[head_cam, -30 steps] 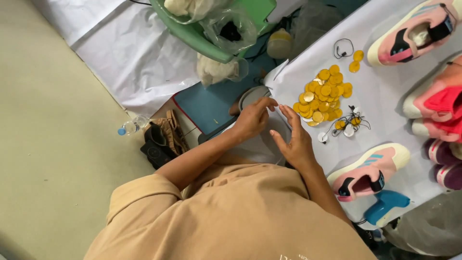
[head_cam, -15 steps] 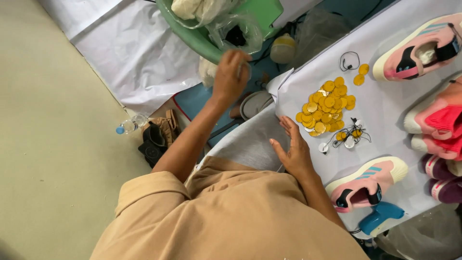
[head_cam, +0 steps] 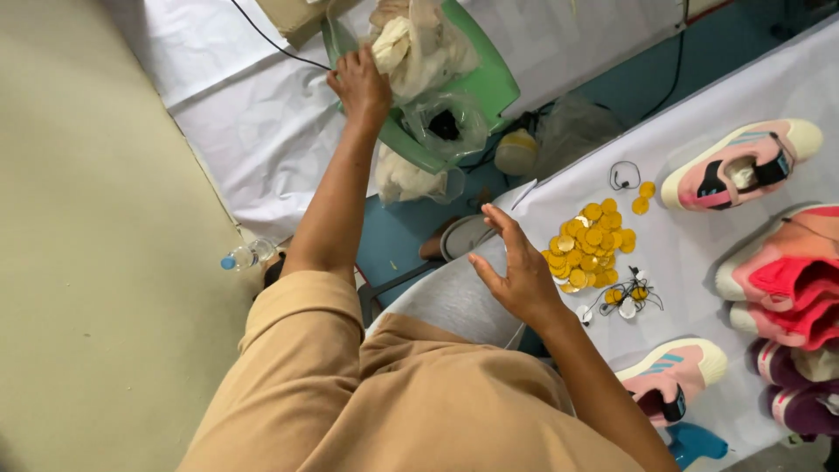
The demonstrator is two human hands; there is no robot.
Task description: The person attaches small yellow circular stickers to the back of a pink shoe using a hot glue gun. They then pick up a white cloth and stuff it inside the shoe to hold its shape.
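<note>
**Left hand at the bag pile, right hand held ready over the lap**

While the left hand is stretched out at full arm's length, it rests on the edge of the clear plastic bag of pale stuffing that lies heaped on the green plastic chair. Its fingers are curled against the bag's left side; whether they actually pinch the film cannot be told from this angle. A second, smaller clear bag with something dark inside sits just below the first, on the chair's front edge.

The right hand hovers apart from everything, above the grey-clad lap, palm turned inward and fingers spread and slightly bent, holding nothing.

To take the bag cleanly, gather the film at its edge with fingers and thumb rather than pressing on the soft contents, and draw it toward the body without dragging the smaller bag off the chair. Keep the arm clear of the black cable that runs across the white sheet beside the chair.

To the right, a white-covered worktable carries a heap of round yellow tags, a few tags on black strings just beside it, and several pink and coral sneakers. A small water bottle lies on the floor near the left elbow.
</note>
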